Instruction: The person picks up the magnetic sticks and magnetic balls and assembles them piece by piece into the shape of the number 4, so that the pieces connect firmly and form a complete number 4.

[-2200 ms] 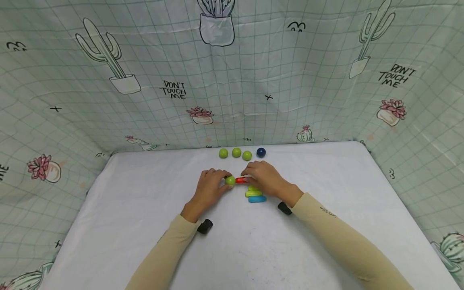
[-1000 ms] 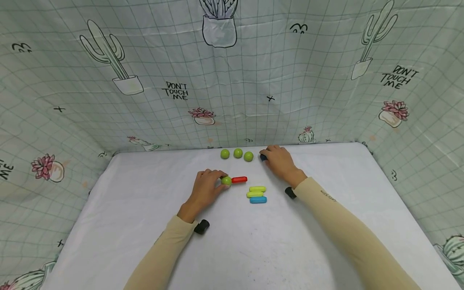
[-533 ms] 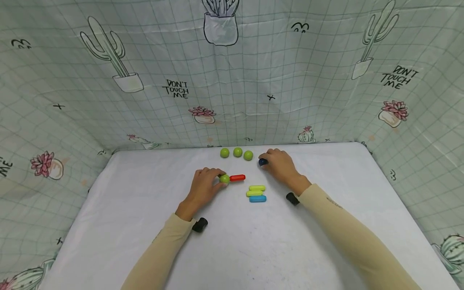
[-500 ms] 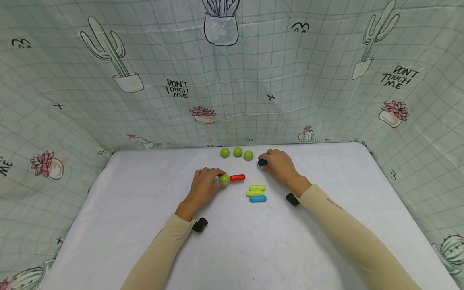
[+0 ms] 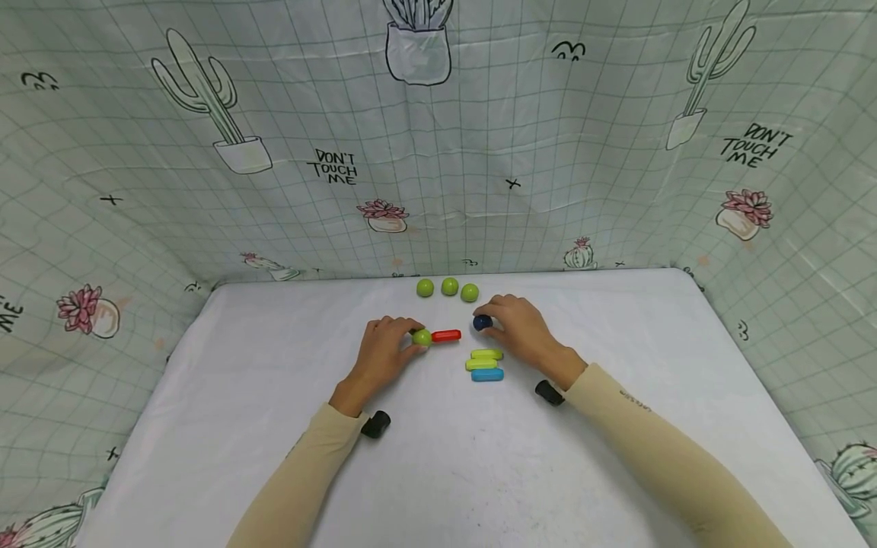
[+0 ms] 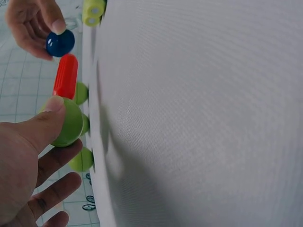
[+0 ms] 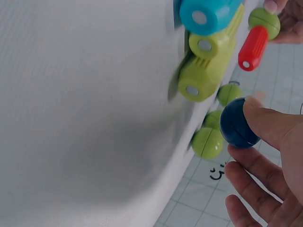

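Observation:
My left hand (image 5: 385, 352) pinches a green ball (image 6: 69, 124) between thumb and fingers. A red rod (image 5: 446, 336) sticks out from that ball toward the right, end to end with it; its free end shows a round silver spot in the right wrist view. Between the thumb and fingers of my right hand (image 5: 519, 327) is a dark blue ball (image 7: 238, 124). In the head view a short gap separates this ball from the rod's free end. Below the right hand lie two yellow-green rods (image 5: 482, 364) and a blue rod (image 5: 487, 375), side by side.
Three more green balls (image 5: 449, 287) sit in a row near the far edge of the white table (image 5: 438, 472). Behind the table hangs a cloth (image 5: 438, 152) printed with cacti, which also runs along both sides. A black wrist device (image 5: 376, 424) shows at the left cuff.
The right hand has left the red rod, picked up the dark blue ball at the back and brought it forward and left. The left hand with ball and rod has shifted slightly left.

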### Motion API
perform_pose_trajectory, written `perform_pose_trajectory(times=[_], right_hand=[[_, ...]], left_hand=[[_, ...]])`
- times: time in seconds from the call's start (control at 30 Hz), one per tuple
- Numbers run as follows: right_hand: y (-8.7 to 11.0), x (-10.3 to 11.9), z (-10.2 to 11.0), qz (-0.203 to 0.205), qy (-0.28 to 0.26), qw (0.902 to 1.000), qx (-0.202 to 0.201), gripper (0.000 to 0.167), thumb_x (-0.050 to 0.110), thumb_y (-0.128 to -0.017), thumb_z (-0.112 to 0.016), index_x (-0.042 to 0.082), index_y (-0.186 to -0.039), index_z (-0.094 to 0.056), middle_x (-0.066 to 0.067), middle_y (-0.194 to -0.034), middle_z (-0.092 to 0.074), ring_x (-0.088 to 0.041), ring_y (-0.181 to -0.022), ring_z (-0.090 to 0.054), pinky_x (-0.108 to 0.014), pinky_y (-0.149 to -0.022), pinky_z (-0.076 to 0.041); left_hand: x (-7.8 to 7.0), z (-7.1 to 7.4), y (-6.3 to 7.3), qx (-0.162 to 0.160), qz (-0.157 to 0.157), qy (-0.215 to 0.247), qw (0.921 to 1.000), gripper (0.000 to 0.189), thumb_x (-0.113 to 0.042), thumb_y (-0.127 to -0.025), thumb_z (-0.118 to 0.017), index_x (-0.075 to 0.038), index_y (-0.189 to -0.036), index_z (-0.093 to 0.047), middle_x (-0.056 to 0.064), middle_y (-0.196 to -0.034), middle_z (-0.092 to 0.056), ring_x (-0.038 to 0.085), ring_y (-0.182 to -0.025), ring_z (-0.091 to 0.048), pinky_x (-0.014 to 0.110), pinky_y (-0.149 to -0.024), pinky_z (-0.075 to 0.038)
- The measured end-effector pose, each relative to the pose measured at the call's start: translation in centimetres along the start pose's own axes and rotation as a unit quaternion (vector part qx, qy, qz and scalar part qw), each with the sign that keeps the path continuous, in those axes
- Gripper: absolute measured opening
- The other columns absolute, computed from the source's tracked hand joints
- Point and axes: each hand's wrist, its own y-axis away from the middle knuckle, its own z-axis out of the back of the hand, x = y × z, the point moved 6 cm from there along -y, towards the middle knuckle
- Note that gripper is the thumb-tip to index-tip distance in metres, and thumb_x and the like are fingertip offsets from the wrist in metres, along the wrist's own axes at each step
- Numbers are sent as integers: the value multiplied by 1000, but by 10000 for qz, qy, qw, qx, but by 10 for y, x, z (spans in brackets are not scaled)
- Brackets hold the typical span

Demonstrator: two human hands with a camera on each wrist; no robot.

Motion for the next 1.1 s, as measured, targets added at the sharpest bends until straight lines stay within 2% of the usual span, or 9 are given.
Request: perform_pose_trajectory(times=[0.47,0.8,1.1], right_hand=[[5,14,-4,245,-237,9994,9,34,10,-86,-89,8,-118,-79,-6,-108,-76,-27,-99,-70,-46,-90,-58],[5,18,-9,205,-281,9993,131,34,13,-87,-89,8,-119,-79,-6,-109,-76,-27,-101,-69,-45,-90,-57],[3,21,-10,198,-184,9996,50,36,15,-88,-89,7,-121,-78,-7,-109,-75,-27,-100,-69,-44,-89,-57]], left_hand=[[0,-2,1,56,88,39,9999,32,-21,-94,-83,-9,-122,-75,6,-121,-77,29,-113,-64,51,-111,-40],[-2,-3,1,54,41,-21,10000,33,-22,-93,-83,-10,-122,-75,6,-121,-77,28,-112,-65,51,-111,-40],[1,0,0,98,91,-45,9999,35,-22,-94,-82,-10,-125,-74,6,-123,-76,28,-114,-64,51,-110,-40]])
